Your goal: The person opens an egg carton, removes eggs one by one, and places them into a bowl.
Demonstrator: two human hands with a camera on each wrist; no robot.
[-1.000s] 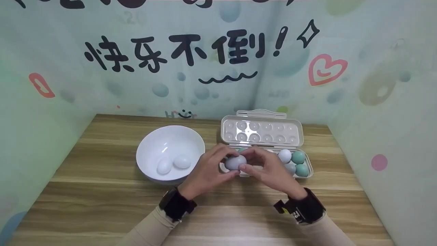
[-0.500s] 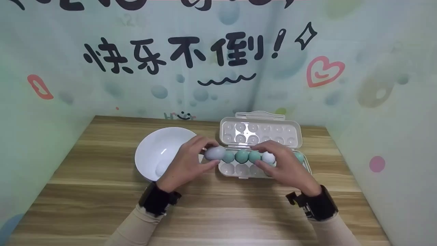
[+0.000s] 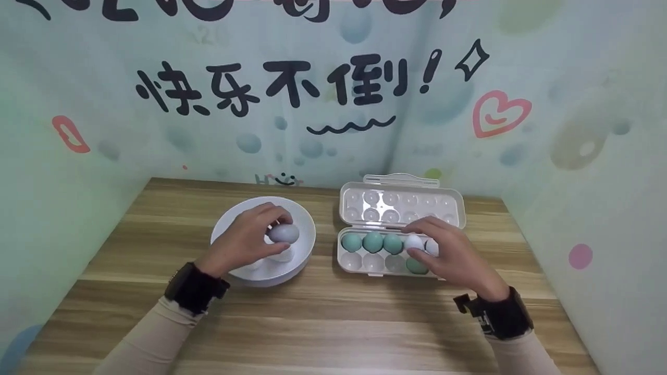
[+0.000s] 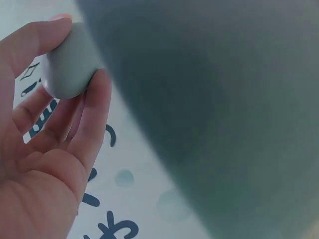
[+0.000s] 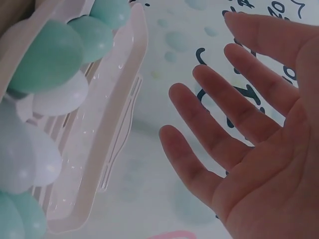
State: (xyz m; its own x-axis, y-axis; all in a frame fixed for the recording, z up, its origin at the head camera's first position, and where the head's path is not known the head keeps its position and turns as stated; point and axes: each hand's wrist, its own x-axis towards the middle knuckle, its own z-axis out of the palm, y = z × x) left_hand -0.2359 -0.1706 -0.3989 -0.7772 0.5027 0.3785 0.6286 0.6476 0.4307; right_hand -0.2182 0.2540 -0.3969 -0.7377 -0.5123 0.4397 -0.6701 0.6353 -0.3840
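The left hand [image 3: 247, 239] pinches a pale grey egg [image 3: 284, 234] between thumb and fingers, above the white bowl [image 3: 305, 255]. In the left wrist view the same egg [image 4: 72, 64] sits between the thumb and fingertips of the left hand [image 4: 45, 164]. Below the held egg, white eggs partly show in the bowl. The right hand [image 3: 458, 255] is over the right part of the egg box [image 3: 357, 271], fingers spread and holding nothing; the right wrist view shows the hand [image 5: 249, 129] beside green [image 5: 50, 57] and white eggs [image 5: 62, 94].
The box's clear lid [image 3: 401, 205] stands open behind its tray. Green and white eggs sit in the back row, and a green egg [image 3: 417, 264] in the front row. A printed cloth [image 3: 333, 151] hangs behind the wooden table [image 3: 333, 333].
The left hand has carried the grey egg leftward from the box to above the bowl. The right hand has let go of that egg and moved right over the box.
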